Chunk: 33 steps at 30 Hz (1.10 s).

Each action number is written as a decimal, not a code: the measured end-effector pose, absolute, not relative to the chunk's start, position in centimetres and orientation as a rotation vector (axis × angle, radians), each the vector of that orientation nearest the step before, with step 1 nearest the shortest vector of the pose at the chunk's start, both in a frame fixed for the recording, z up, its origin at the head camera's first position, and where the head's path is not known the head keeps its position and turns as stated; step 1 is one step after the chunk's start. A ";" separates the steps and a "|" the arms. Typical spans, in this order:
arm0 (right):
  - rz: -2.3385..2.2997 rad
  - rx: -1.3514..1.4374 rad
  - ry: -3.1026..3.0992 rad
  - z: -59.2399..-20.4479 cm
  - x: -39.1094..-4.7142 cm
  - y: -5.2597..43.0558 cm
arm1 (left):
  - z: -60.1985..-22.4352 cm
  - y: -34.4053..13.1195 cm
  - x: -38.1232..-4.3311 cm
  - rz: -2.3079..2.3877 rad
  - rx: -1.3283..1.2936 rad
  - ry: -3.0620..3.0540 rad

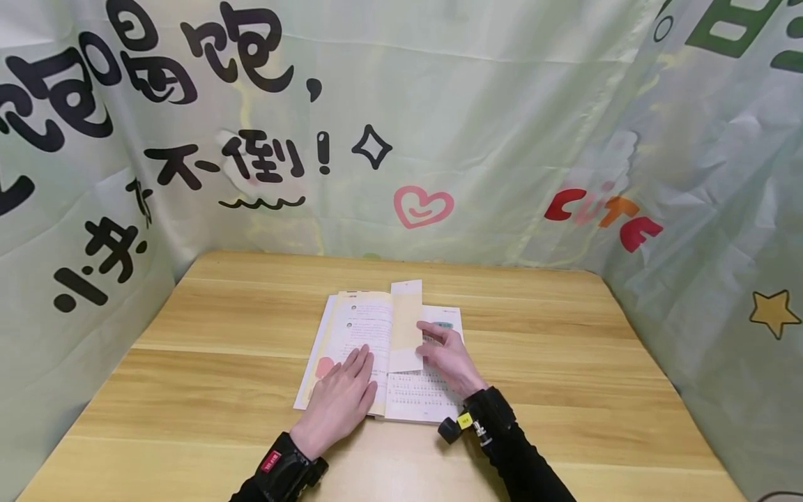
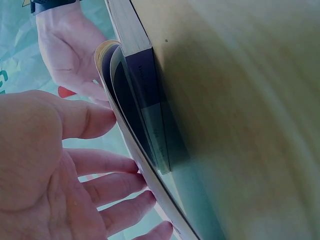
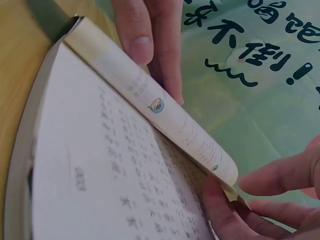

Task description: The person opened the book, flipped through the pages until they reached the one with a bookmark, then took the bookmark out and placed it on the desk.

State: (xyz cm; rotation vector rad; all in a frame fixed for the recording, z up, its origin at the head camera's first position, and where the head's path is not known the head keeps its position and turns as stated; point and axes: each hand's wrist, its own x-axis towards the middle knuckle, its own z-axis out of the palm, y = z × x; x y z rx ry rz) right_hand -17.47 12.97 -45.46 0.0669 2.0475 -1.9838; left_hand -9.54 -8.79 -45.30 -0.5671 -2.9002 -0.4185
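Note:
An open book (image 1: 364, 314) lies on the table, with print on both pages. My left hand (image 1: 341, 397) rests flat on the lower left page, its fingers extended. In the left wrist view, the fingertips (image 2: 142, 185) press along the page, and the book's dark cover and page block show beneath. My right hand (image 1: 450, 355) pinches the right edge of a narrow cream paper strip (image 1: 406, 328), which stands over the book's middle and reaches past its top edge. From the right wrist, the fingers (image 3: 222, 212) close around a small yellowish edge (image 3: 235, 197) beside the curved page.
The wooden table (image 1: 533, 335) extends around the book on all sides. A pale green printed cloth (image 1: 489, 125) hangs behind it and at both sides. Black straps with small devices (image 1: 464, 422) sit on the wrists.

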 end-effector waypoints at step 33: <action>-1.928 0.060 2.148 -45.3 -17.0 16.8 | -45.5 -8.8 -9.7 -0.431 -0.564 -2.908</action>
